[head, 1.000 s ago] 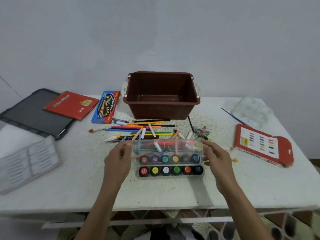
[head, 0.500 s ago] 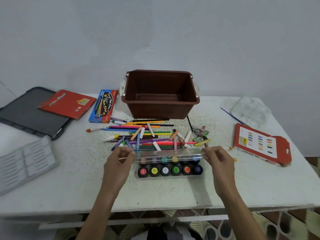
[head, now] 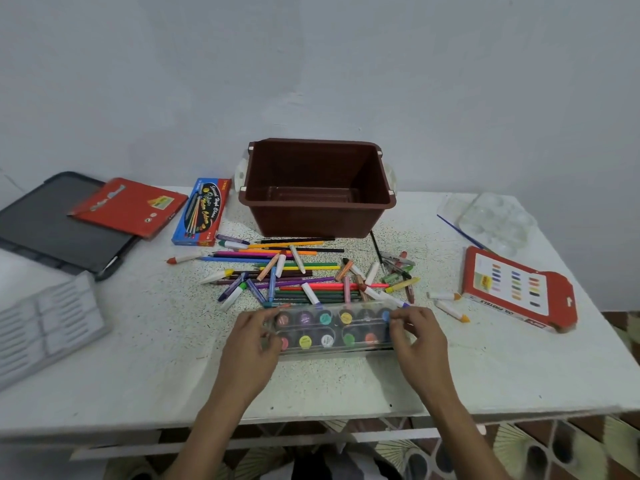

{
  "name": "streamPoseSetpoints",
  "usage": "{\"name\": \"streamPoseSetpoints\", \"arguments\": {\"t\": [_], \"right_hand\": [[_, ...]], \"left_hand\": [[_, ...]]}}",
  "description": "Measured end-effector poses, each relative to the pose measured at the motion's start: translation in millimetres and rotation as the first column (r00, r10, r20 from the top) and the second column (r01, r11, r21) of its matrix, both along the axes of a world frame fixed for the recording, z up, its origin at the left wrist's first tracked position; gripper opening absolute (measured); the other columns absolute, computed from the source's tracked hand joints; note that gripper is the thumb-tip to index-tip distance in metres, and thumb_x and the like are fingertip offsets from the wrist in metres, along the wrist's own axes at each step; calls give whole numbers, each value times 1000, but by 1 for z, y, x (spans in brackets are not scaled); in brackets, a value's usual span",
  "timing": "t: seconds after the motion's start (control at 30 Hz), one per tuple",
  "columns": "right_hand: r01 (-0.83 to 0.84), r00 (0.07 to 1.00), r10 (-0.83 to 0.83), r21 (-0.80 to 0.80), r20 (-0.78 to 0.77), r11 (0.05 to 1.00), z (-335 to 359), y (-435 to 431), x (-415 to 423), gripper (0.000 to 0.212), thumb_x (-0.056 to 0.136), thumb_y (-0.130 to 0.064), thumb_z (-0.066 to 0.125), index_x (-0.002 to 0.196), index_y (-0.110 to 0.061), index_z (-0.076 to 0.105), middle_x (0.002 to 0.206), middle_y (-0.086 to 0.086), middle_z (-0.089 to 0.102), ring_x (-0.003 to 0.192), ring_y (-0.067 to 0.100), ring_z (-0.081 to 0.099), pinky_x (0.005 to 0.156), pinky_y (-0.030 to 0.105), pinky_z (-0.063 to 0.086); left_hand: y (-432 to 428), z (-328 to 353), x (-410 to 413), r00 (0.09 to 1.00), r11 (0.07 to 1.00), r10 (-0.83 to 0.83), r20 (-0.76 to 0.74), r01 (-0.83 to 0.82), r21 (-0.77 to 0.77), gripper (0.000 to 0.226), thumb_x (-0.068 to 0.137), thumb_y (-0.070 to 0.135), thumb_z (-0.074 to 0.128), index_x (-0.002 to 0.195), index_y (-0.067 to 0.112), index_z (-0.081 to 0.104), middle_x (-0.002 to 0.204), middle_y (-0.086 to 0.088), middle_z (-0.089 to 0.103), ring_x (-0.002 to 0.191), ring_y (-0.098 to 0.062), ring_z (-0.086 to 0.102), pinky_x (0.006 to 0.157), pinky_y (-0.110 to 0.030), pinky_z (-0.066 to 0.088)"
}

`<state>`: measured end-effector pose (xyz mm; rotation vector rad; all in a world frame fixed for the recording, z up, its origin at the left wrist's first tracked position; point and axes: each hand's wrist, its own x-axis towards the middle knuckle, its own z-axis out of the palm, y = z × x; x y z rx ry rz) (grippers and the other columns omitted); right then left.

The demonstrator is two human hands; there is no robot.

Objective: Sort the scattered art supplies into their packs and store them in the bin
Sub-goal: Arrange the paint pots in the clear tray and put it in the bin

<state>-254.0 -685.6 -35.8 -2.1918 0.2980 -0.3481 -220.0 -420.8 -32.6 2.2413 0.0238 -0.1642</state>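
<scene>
Closes the clear lid (head: 363, 315) flat over the paint set (head: 306, 341), half raised a moment ago. Grips the set's ends, left hand (head: 251, 344) and right hand (head: 420, 337) both curled round them. Rests it on the tabletop (head: 156, 368), just before scattered pencils (head: 298, 267), brown bin (head: 311, 220) behind.

On the table (head: 138, 368), the bin (head: 311, 220) stands at centre frame, toward the far edge. Just below it in the frame lies a heap of loose pencils and crayons (head: 294, 271). Below that sits the paint case (head: 332, 329), held at its ends by the left hand (head: 252, 344) and right hand (head: 419, 337). Left of the bin lies a pencil box (head: 202, 211), and further left a flat pack (head: 128, 206) rests on a tray (head: 45, 226). A ridged insert (head: 45, 323) sits at the left edge. At the right lies a pastel box (head: 516, 289), with what seems a palette (head: 495, 220) above it.
</scene>
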Motion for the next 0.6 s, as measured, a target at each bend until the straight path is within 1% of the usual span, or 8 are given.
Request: {"name": "streamPoseSetpoints", "arguments": {"t": [0.13, 0.23, 0.27, 0.33, 0.37, 0.43, 0.5, 0.6], "right_hand": [[4, 1000, -5, -93, -11, 996, -4, -1, 0, 13, 93, -7, 61, 101, -12, 70, 103, 2, 56, 92, 11, 59, 79, 27, 51], [-5, 999, 0, -155, -33, 988, -8, -3, 1, 13, 92, -6, 62, 102, -10, 70, 105, 3, 56, 90, 11, 56, 73, 8, 41], [-6, 999, 0, -166, -38, 986, -9, -4, 1, 12, 92, -6, 62, 101, -10, 69, 105, 3, 56, 90, 11, 56, 72, 7, 39], [-11, 1000, 6, -182, -27, 983, -12, -3, -1, 12, 91, -6, 63, 100, -12, 68, 105, 1, 56, 90, 12, 57, 73, 9, 39], [-11, 1000, 9, -197, -12, 980, -13, -3, -1, 12, 91, -6, 63, 100, -12, 68, 105, 0, 55, 90, 13, 58, 74, 13, 41], [-5, 1000, 10, -248, 21, 969, -16, -1, -2, 12, 90, -5, 64, 99, -12, 67, 104, -1, 54, 90, 16, 56, 74, 23, 44], [5, 999, 6, -267, 38, 964, -17, 1, -2, 12, 89, -4, 64, 99, -12, 66, 104, 0, 55, 89, 17, 56, 73, 27, 45], [9, 999, 2, -266, 44, 964, -20, 1, -1, 12, 89, -4, 64, 99, -11, 65, 104, 1, 56, 88, 18, 56, 71, 29, 46]], "left_hand": [[3, 2, 1, 999, 999, -41, 11, 41, 35, 43, 92, 13, 62, 131, 27, 55, 124, 6, 49, 102, -10, 58, 84, -34, 55], [5, 4, 3, 996, 994, -86, 5, 86, 75, 48, 92, 20, 64, 136, 33, 51, 124, 11, 45, 104, -9, 57, 85, -30, 53], [4, 4, 3, 995, 991, -101, 9, 100, 94, 48, 93, 22, 64, 137, 34, 50, 122, 13, 43, 105, -8, 55, 84, -26, 50], [3, 1, 2, 994, 986, -106, 25, 102, 134, 48, 94, 27, 62, 139, 34, 47, 121, 14, 39, 105, -7, 51, 84, -23, 46], [2, -1, 0, 994, 984, -100, 42, 93, 154, 48, 94, 27, 61, 140, 34, 47, 122, 13, 38, 108, -7, 49, 86, -24, 46], [-2, -4, -3, 989, 968, -101, 106, 73, 241, 48, 93, 25, 61, 139, 29, 48, 130, 6, 40, 117, -14, 44, 93, -32, 46], [-9, -9, -4, 968, 927, -143, 205, 59, 370, 48, 87, 18, 65, 134, 23, 54, 139, -5, 43, 124, -25, 43, 97, -43, 46], [-27, -18, -4, 902, 851, -309, 300, 122, 510, 58, 69, 5, 78, 123, 16, 61, 136, -14, 52, 123, -35, 50, 93, -52, 49]]}}
